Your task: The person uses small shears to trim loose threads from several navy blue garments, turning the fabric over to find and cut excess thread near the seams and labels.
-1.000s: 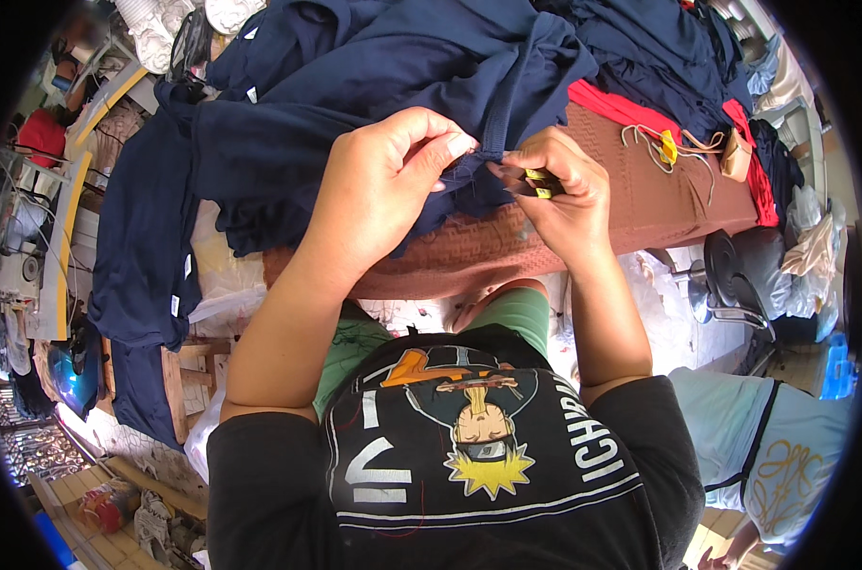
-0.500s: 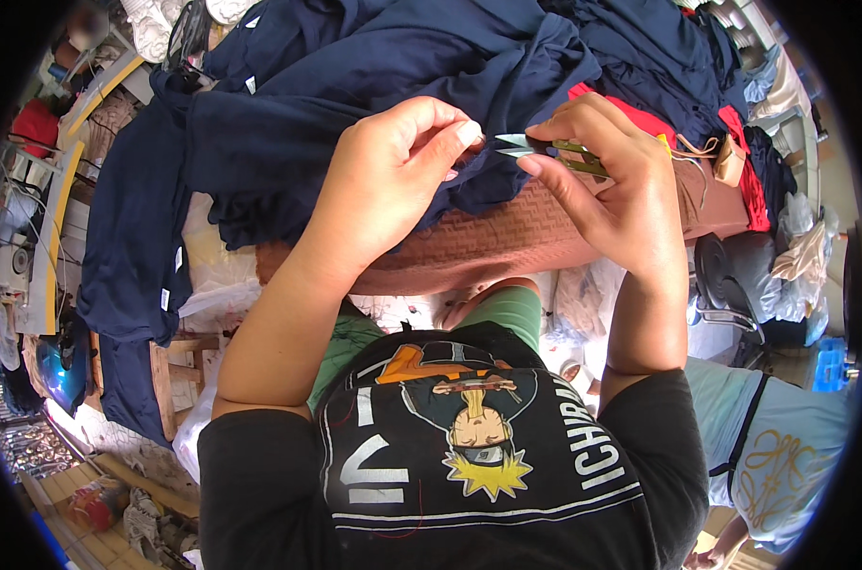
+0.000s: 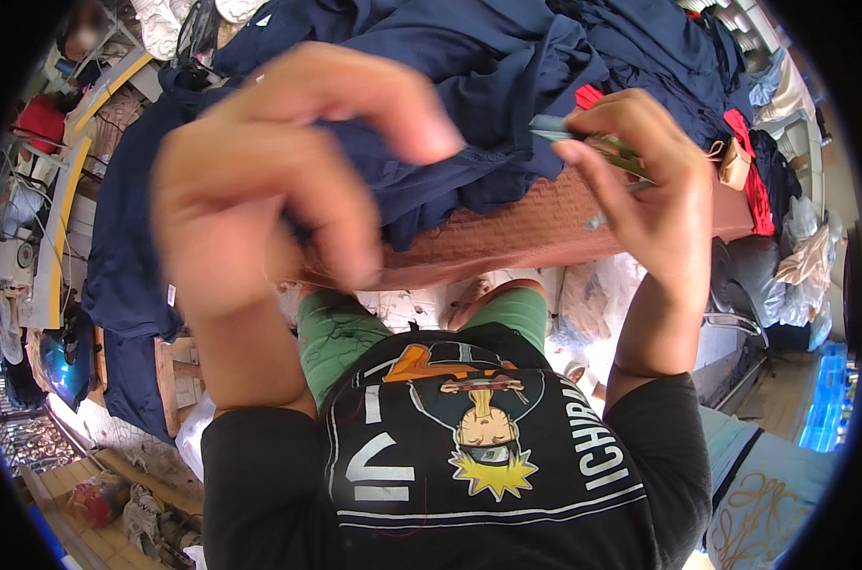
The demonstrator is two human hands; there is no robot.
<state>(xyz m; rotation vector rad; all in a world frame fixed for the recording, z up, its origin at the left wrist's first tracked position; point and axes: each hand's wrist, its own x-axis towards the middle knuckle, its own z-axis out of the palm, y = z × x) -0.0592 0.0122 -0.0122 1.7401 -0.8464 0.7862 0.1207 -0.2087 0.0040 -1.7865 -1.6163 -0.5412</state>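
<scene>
My left hand (image 3: 250,180) is raised over the left side of the navy cloth, smeared by motion, with its fingers spread and nothing seen in them. Between the thumb and fingers of my right hand (image 3: 663,176) is a pair of thread snips (image 3: 550,127), blades pointing left and nearly closed together. Its olive-gold handles lie partly behind the fingers. A large heap of navy garments (image 3: 478,76) spreads across the brown-covered table (image 3: 516,228) beyond both hands. Below the snips shows a small greyish scrap (image 3: 594,222), too blurred to name.
Red cloth (image 3: 759,190) and a small tan pouch (image 3: 735,165) lie at the table's right end. A dark seat (image 3: 742,275) and clear plastic bags (image 3: 799,252) stand beyond. Another person's light blue clothing (image 3: 763,494) shows at lower right. A blue helmet (image 3: 67,366) sits at left.
My left hand has left the cloth, swung left and up toward the camera, and its pinch has opened. The right hand has shifted a little right with the snips, whose blades have come closer together.
</scene>
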